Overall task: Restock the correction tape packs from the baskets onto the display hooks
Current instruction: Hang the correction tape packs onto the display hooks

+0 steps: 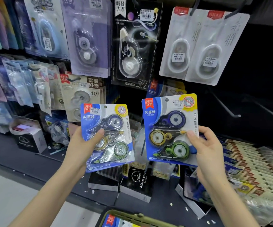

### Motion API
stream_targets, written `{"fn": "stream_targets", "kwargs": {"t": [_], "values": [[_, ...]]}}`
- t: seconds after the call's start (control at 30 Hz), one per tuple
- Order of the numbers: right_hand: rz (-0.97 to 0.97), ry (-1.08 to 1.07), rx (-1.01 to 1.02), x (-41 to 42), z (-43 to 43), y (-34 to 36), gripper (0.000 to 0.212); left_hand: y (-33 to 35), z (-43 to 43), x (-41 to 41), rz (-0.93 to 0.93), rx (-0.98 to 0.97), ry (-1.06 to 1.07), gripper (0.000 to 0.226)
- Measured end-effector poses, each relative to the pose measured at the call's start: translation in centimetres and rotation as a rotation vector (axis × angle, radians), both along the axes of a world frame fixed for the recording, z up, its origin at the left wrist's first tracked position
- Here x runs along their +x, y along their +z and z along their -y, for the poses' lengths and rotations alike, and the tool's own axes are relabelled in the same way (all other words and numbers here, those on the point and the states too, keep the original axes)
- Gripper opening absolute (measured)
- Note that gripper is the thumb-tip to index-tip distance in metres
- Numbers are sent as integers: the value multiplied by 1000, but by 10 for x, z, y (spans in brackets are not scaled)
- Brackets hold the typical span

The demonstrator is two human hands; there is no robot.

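The hole at the top of each pack is tiny, so a pack could miss the bare hook [229,108] and drop. The left hand [81,145] wraps thumb and fingers round the left pack [112,154]. The right hand [207,149] only pinches the right pack [166,128] by its edge, so that one might slip. Both packs are up in front of the display. Down low, the green basket [132,216] has a spare pack [112,221] in it.

Left pack [112,141], right pack [167,133]: blue three-dispenser cards, held aloft, slightly tilted
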State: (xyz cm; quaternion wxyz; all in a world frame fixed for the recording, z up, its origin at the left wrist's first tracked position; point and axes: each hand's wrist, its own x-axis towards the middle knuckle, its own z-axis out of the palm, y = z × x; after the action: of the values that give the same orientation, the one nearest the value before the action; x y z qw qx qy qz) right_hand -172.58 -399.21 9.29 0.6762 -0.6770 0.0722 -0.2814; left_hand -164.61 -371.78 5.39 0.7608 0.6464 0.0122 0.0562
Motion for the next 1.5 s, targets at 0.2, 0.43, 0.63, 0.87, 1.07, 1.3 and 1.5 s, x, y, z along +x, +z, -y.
{"fn": "stream_targets", "kwargs": {"t": [0.2, 0.43, 0.63, 0.87, 1.07, 1.3, 1.5], "values": [[-35, -30, 41, 15, -6, -4, 8, 0, 1, -1, -22, -1, 5, 24], [-154, 16, 190, 85, 11, -21, 21, 2, 3, 3, 9, 25, 12, 27], [-142, -67, 283, 145, 20, -20, 20, 0, 6, 11, 71, 67, 40, 31], [-225, -102, 254, 180, 33, -20, 17, -1, 10, 15, 64, 169, 39, 32], [-375, -220, 17, 147, 29, -40, 48, -2, 18, 10, 24, 142, 4, 27], [-356, 460, 129, 59, -23, -34, 46, -1, 40, -11, 12, 150, -262, 43], [-113, 312, 138, 18, -18, -32, 44, -17, 65, -17, 63, 382, -457, 30]]}}
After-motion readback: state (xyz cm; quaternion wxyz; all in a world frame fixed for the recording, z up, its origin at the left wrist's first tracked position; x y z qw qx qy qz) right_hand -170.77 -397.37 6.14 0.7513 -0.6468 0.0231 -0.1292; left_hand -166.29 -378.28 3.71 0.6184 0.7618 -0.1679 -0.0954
